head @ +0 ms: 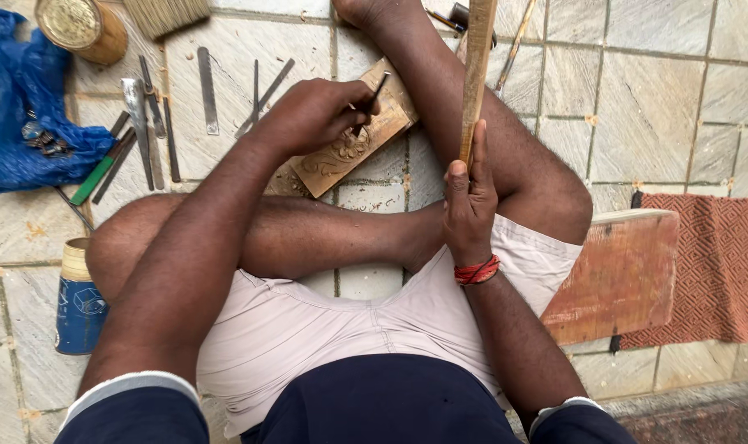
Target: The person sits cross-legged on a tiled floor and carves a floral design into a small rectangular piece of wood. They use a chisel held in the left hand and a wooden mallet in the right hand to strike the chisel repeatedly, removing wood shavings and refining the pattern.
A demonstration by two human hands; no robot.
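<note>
Blue bag (16,115), brass tin (82,29) and brush (164,12) far left; blue can (78,300) nearer; patterned mat (715,267) right

The person is wearing a dark navy top whose short sleeves are ending in pale grey-white bands, showing at seven and five o'clock. Light beige shorts are covering the lap at the centre. A red thread band is circling the right wrist; forearms, legs and feet are going bare.
</note>
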